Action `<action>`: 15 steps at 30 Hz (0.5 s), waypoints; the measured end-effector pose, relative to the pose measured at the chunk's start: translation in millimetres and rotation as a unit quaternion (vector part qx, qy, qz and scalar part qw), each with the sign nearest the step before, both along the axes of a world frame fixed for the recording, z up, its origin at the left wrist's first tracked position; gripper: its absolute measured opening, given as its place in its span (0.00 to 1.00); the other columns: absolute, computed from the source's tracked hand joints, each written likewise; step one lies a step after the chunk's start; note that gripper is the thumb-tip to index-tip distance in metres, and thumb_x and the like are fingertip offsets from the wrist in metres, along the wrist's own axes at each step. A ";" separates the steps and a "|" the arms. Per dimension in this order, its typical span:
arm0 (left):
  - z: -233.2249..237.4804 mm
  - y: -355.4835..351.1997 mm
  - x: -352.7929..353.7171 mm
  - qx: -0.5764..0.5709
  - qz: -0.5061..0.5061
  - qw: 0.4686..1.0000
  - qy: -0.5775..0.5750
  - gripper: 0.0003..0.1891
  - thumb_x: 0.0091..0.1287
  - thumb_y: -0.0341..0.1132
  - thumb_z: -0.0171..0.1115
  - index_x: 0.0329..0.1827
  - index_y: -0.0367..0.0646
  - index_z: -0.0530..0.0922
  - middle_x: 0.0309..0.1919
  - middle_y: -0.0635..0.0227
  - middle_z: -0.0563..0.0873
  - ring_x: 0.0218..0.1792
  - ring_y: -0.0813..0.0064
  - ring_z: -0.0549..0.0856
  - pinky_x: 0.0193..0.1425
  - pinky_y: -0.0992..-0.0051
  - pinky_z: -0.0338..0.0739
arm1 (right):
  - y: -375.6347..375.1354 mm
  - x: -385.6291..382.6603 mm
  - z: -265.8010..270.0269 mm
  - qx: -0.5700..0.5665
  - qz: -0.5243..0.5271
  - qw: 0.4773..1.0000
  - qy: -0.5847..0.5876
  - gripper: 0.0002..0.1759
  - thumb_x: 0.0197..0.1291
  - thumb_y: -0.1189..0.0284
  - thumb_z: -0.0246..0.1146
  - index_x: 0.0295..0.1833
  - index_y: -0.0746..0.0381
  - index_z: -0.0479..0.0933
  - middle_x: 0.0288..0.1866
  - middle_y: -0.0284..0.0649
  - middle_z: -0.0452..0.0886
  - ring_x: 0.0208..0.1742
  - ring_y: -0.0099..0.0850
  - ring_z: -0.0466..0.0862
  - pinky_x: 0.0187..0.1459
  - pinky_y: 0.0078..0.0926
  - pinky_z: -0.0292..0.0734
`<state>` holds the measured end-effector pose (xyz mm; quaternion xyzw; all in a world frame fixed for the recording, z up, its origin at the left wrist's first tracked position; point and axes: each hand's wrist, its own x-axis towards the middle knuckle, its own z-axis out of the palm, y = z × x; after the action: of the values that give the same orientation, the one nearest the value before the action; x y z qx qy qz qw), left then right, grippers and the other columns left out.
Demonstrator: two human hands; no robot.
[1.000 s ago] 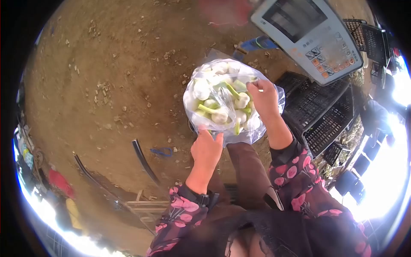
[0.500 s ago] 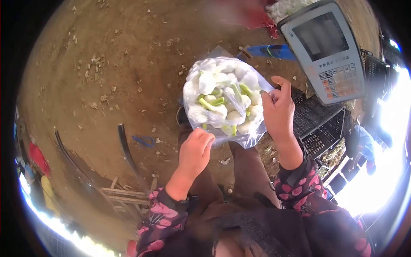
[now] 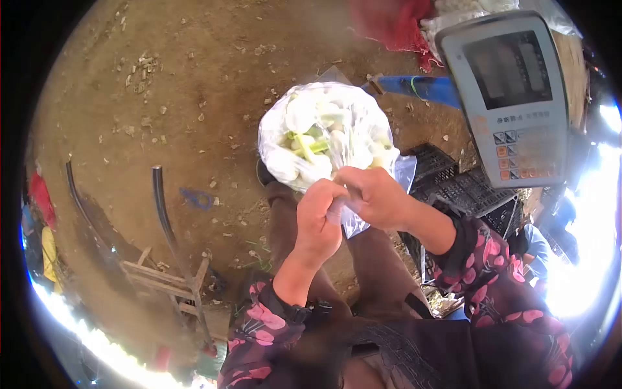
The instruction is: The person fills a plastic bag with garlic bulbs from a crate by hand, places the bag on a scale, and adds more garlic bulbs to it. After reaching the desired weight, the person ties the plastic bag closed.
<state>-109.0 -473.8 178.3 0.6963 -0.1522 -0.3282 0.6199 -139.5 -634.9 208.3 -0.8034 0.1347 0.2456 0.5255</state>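
Observation:
A clear plastic bag (image 3: 382, 139) full of white garlic bulbs with short green stems (image 3: 311, 148) sits in front of my knees. My left hand (image 3: 321, 217) is closed on the gathered near edge of the bag. Right against it, my right hand (image 3: 377, 198) also grips the plastic, fingers curled in. A loose flap of the bag hangs below and to the right of my hands. The fingertips of both hands are partly hidden.
A scale's display with keypad (image 3: 508, 97) stands at the right on a blue post (image 3: 421, 87). Black plastic crates (image 3: 463, 188) are stacked beneath it. A red mesh sack (image 3: 395, 23) lies behind. At the left is a wooden frame with dark bars (image 3: 165, 207).
My hands have come together at the bag's near edge, the right one moving left and down. The bag's mouth is now drawn over the bulbs. My view has shifted slightly.

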 end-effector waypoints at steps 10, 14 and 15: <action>1.5 -3.0 -6.1 -0.063 0.000 0.996 -0.063 0.16 0.60 0.13 0.54 0.47 0.38 0.81 0.60 0.57 0.72 0.45 0.75 0.79 0.45 0.75 0.75 | 0.7 -9.1 1.8 0.107 -0.100 0.989 0.035 0.22 0.52 0.85 0.59 0.54 0.61 0.79 0.30 0.41 0.83 0.30 0.23 0.81 0.36 0.22 0.75; 5.8 10.1 -2.7 -0.046 0.049 0.972 0.224 0.23 0.57 0.15 0.58 0.56 0.41 0.78 0.52 0.59 0.81 0.47 0.70 0.82 0.43 0.75 0.77 | -1.5 -17.5 -3.2 0.137 -0.100 0.986 0.010 0.16 0.54 0.82 0.62 0.50 0.64 0.80 0.31 0.41 0.84 0.31 0.26 0.82 0.35 0.26 0.75; 5.2 5.7 -0.4 -0.049 0.045 0.972 0.227 0.23 0.57 0.15 0.58 0.56 0.41 0.78 0.52 0.59 0.81 0.47 0.70 0.82 0.43 0.75 0.77 | 1.8 -20.9 -2.6 0.133 -0.104 0.986 0.012 0.16 0.54 0.82 0.62 0.50 0.64 0.80 0.31 0.41 0.84 0.31 0.26 0.82 0.35 0.26 0.75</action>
<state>-109.4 -468.0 183.6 0.5782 0.0084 -0.4416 0.6860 -160.4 -633.1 205.6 -0.7052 0.1898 0.2152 0.6484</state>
